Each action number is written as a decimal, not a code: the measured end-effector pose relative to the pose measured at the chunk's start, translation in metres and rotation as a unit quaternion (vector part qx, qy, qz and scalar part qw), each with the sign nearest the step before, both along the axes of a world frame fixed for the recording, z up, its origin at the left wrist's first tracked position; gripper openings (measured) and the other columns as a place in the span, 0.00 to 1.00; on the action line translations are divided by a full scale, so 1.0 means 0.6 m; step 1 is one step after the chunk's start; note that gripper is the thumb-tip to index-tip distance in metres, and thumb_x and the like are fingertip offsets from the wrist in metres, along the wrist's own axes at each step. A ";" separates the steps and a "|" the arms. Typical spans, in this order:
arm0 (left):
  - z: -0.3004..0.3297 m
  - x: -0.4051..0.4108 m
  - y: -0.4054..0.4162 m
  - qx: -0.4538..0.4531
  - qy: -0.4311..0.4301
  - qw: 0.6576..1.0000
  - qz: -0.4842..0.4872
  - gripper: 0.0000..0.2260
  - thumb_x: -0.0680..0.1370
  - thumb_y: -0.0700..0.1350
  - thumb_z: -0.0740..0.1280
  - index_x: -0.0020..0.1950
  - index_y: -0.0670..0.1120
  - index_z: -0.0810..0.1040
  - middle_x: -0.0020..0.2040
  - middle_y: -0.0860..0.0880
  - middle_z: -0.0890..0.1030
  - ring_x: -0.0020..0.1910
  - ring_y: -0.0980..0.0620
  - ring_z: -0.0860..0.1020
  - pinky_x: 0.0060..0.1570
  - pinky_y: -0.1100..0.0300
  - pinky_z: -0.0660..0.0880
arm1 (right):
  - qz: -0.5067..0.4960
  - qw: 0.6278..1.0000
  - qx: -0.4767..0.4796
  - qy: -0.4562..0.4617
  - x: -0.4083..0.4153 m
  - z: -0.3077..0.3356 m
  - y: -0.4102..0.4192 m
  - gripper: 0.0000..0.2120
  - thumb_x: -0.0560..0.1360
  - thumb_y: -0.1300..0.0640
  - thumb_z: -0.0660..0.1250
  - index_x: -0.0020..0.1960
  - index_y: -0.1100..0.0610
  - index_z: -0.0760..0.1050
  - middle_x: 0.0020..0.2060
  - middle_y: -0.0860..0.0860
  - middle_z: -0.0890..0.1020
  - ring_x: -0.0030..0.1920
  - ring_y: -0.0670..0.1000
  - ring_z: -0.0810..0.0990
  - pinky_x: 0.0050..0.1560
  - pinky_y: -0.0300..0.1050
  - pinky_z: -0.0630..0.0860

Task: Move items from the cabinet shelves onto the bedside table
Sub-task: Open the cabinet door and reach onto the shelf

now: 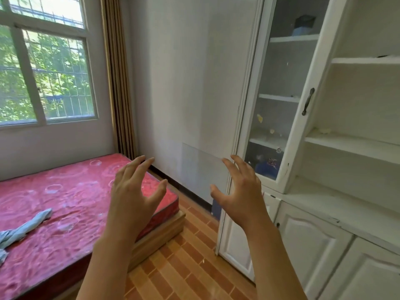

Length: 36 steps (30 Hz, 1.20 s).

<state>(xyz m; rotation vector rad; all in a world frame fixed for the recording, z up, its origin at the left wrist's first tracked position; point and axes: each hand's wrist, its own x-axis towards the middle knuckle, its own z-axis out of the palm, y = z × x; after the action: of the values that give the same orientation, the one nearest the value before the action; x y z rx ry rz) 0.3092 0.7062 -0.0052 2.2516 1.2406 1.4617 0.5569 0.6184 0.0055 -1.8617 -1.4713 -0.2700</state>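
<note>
The white cabinet stands at the right, with open shelves that look nearly bare apart from a small pale scrap. Its glass door shows a dark box on a high shelf and a blue patterned item low down. My left hand and my right hand are raised side by side in front of me. Their fingers are spread and loosely bent, and they hold nothing. No bedside table is in view.
A clear pane stands by the wall just behind my right hand; whether they touch I cannot tell. A bed with a pink mattress and a grey-blue cloth fills the left. Brown tiled floor runs between bed and cabinet.
</note>
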 end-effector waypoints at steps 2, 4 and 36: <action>-0.003 0.039 0.024 -0.006 0.005 1.000 -0.019 0.31 0.76 0.63 0.67 0.78 0.55 0.71 0.78 0.52 0.70 0.78 0.47 0.64 0.75 0.37 0.67 | -0.005 1.000 -0.007 0.000 0.027 -0.004 0.014 0.36 0.77 0.35 0.68 0.81 0.42 0.61 0.83 0.44 0.60 0.83 0.53 0.58 0.80 0.61 0.60; -0.002 0.076 0.053 -0.007 0.010 0.999 -0.042 0.31 0.77 0.64 0.66 0.78 0.57 0.70 0.79 0.53 0.69 0.79 0.47 0.63 0.75 0.36 0.67 | -0.011 1.000 -0.011 0.008 0.055 -0.004 0.027 0.37 0.76 0.34 0.66 0.81 0.42 0.61 0.83 0.44 0.60 0.83 0.53 0.58 0.80 0.61 0.60; 0.012 0.602 0.513 -0.039 0.028 0.921 -0.387 0.32 0.77 0.68 0.62 0.80 0.60 0.66 0.80 0.56 0.66 0.80 0.50 0.62 0.75 0.41 0.68 | -0.330 0.943 0.003 0.044 0.369 0.018 0.288 0.35 0.77 0.37 0.66 0.81 0.43 0.62 0.82 0.42 0.59 0.82 0.48 0.58 0.81 0.56 0.60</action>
<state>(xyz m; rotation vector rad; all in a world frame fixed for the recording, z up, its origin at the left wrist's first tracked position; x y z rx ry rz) 0.6705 1.0143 0.0017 2.3176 0.3006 1.0125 0.7782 0.7914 0.0166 -2.2800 -0.7407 -0.4952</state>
